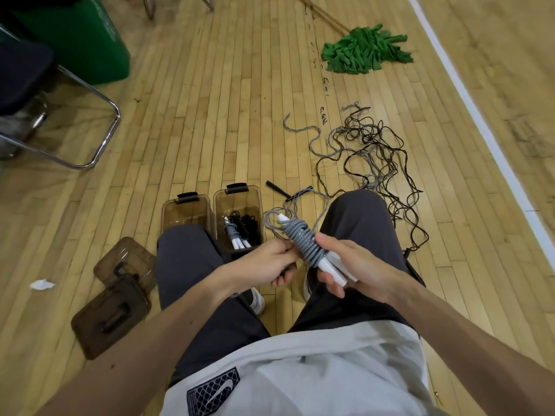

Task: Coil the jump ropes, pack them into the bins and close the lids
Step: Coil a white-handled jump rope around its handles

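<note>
Right grip curls round the white handles, holding the bundle above the lap. The left grip pinches the grey jump rope where its turns wrap tight round those handles. A loose tail loops off the far end of the bundle, so I judge the coiling step nearly done but not secured. The next move calls for winding or tucking that tail so the turns hold, then lowering the bundle into a bin.

Just beyond the knees stand two bins side by side. The right bin already holds coiled ropes. The left bin looks empty, though a knee hides part of it. Both lids lie off on the floor to the left. Farther right, a tangle of ropes waits uncoiled on the floor.
</note>
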`<state>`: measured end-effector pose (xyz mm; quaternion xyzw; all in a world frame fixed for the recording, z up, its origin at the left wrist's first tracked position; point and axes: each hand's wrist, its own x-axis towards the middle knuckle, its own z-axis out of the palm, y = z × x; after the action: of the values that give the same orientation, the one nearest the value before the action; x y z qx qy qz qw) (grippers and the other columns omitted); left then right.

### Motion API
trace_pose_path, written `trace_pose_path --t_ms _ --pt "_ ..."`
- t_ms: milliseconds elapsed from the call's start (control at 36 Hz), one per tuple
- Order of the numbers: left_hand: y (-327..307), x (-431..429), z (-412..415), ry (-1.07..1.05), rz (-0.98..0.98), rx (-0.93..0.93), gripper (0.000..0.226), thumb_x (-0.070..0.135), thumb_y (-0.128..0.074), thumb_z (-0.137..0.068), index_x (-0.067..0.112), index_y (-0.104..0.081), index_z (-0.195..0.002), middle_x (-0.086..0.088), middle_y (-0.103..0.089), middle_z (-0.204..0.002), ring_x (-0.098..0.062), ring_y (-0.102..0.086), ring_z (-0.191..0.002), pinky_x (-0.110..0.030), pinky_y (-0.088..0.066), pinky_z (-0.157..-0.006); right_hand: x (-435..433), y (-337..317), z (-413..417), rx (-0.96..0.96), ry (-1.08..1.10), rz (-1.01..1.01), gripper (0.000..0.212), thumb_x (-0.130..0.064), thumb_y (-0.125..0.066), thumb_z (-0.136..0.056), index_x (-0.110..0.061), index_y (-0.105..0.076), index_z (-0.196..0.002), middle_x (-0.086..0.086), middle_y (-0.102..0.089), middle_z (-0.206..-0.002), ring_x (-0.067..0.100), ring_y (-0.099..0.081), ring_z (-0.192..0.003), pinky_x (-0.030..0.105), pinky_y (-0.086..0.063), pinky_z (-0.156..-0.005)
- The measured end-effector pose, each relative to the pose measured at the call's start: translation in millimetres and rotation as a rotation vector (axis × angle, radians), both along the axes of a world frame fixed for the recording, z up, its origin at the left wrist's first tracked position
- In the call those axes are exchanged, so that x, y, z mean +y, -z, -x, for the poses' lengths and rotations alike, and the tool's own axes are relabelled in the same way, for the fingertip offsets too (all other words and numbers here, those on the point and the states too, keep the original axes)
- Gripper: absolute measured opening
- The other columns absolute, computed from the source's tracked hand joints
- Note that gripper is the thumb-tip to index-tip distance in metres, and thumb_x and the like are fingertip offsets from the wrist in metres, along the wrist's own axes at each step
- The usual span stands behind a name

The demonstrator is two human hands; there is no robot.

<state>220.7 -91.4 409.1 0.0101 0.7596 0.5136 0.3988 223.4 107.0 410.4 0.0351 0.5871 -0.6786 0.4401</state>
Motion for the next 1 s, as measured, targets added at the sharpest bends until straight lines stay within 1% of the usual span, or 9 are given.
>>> trace_pose_path --t_ms 194,278,444,528,611,694,806,944,1000 --pt "-5 -3 3 0.273 0.298 0.333 0.028 0.018 -0.039 -0.106 0.021 -0.056 -0.084 0.008 -0.054 -0.074 0.001 -0.054 -0.063 -0.018 -0.042 -0.06 -3 -1 -3 0.126 -0.015 -0.151 0.053 -0.055 -0.049 -0.098 -0.004 -0.063 -0.091 0.009 -0.056 -0.063 0.02 -0.05 -0.047 0.026 -0.043 -0.047" --pt "-6 -6 1 0.476 0.536 0.513 0.024 0.021 -0.035 -0.107 0.014 -0.057 -0.098 0.002 -0.054 -0.089 -0.02 -0.055 -0.084 -0.04 -0.049 -0.075 -6 -2 -5 0.152 -0.01 -0.176 0.048 -0.052 -0.049 -0.1 -0.01 -0.062 -0.085 0.01 -0.057 -0.064 0.02 -0.05 -0.046 0.025 -0.043 -0.046" --pt "-13 -5 -5 0.583 0.873 0.796 0.02 0.022 -0.034 -0.107 0.022 -0.055 -0.107 0.003 -0.045 -0.084 -0.029 -0.06 -0.085 -0.036 -0.036 -0.06 -13 1 -3 0.216 -0.004 -0.24 0.05 -0.051 -0.051 -0.1 -0.002 -0.061 -0.102 0.009 -0.059 -0.064 0.019 -0.053 -0.047 0.028 -0.044 -0.046" --pt "-9 -6 0 0.219 0.543 0.409 0.025 0.027 -0.036 -0.108 0.021 -0.055 -0.093 0.006 -0.053 -0.079 -0.016 -0.057 -0.073 -0.03 -0.039 -0.06 -18 2 0 0.348 -0.014 -0.337 0.045 -0.056 -0.052 -0.098 -0.012 -0.061 -0.105 0.005 -0.063 -0.065 0.019 -0.058 -0.051 0.03 -0.048 -0.05" --pt "-2 -8 5 -0.154 0.111 0.001 0.022 0.018 -0.037 -0.108 0.019 -0.059 -0.106 0.003 -0.053 -0.074 -0.004 -0.044 -0.051 -0.018 -0.034 -0.048 -29 4 5 0.518 -0.052 -0.502 0.041 -0.062 -0.05 -0.096 -0.024 -0.06 -0.109 0.0 -0.068 -0.067 0.012 -0.063 -0.051 0.027 -0.052 -0.053" --pt "2 -24 11 -0.391 -0.188 -0.276 0.022 0.012 -0.04 -0.107 0.007 -0.058 -0.118 -0.004 -0.054 -0.081 -0.007 -0.043 -0.056 -0.021 -0.034 -0.047 -45 7 13 0.541 -0.084 -0.513 0.044 -0.063 -0.048 -0.096 -0.024 -0.057 -0.113 0.001 -0.069 -0.07 0.015 -0.066 -0.053 0.029 -0.055 -0.055" --pt "4 -52 20 -0.65 -0.409 -0.476 0.025 0.005 -0.04 -0.103 0.001 -0.056 -0.122 -0.009 -0.058 -0.084 -0.013 -0.049 -0.063 -0.022 -0.039 -0.051 -66 11 32 0.498 -0.137 -0.499 0.057 -0.066 -0.048 -0.094 -0.02 -0.054 -0.127 0.006 -0.071 -0.08 0.022 -0.07 -0.061 0.036 -0.059 -0.058" --pt "3 -80 33 -0.994 -0.49 -0.501 0.024 -0.004 -0.035 -0.1 -0.004 -0.055 -0.114 -0.016 -0.061 -0.085 -0.018 -0.054 -0.069 -0.026 -0.042 -0.06 -106 16 54 0.791 -0.332 -0.767 0.063 -0.071 -0.038 -0.094 -0.019 -0.047 -0.129 0.004 -0.066 -0.098 0.026 -0.066 -0.089 0.042 -0.055 -0.081" --pt "7 -92 39 -1.095 -0.504 -0.498 0.025 -0.005 -0.035 -0.099 -0.004 -0.052 -0.118 -0.017 -0.061 -0.088 -0.02 -0.054 -0.071 -0.029 -0.045 -0.064 -124 22 62 0.896 -0.408 -0.845 0.058 -0.071 -0.033 -0.095 -0.019 -0.042 -0.12 0.004 -0.064 -0.096 0.028 -0.064 -0.088 0.044 -0.054 -0.08"
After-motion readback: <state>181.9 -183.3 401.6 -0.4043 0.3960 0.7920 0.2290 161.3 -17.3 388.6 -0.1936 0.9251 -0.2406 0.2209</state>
